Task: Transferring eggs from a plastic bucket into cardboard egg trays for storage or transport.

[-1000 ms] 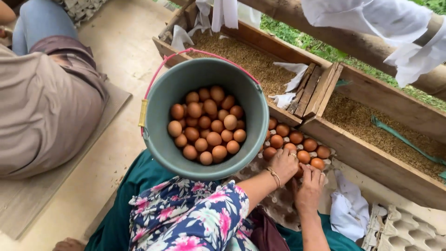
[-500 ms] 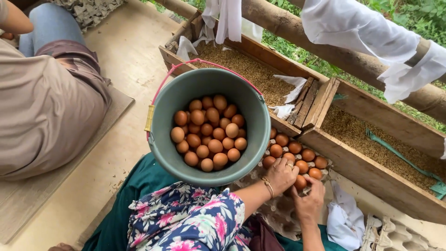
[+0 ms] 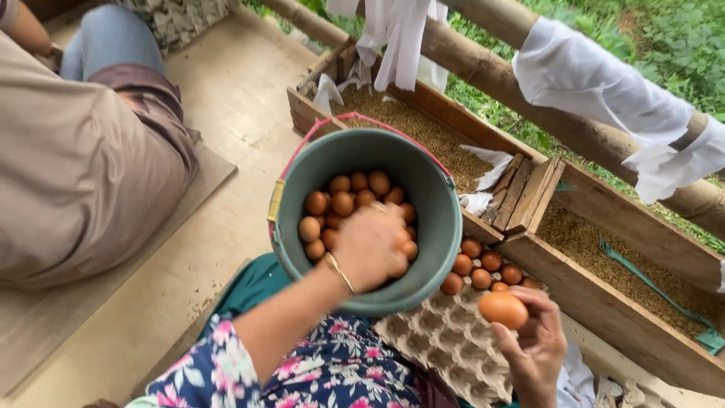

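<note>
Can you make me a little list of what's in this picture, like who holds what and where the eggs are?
left hand: reaching into the bucket, on the eggs
right hand: holding one brown egg
bucket: green, pink handle, brown eggs inside
egg tray: grey cardboard, a few eggs at its far edge
wooden boxes: filled with husks
another person: sitting nearby

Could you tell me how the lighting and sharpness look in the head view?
Head view: soft, even daylight, no hard shadows or glare; the white cloths look bright but keep their folds; the left hand in the bucket is slightly motion-blurred, while the egg in the right hand is sharp.
</note>
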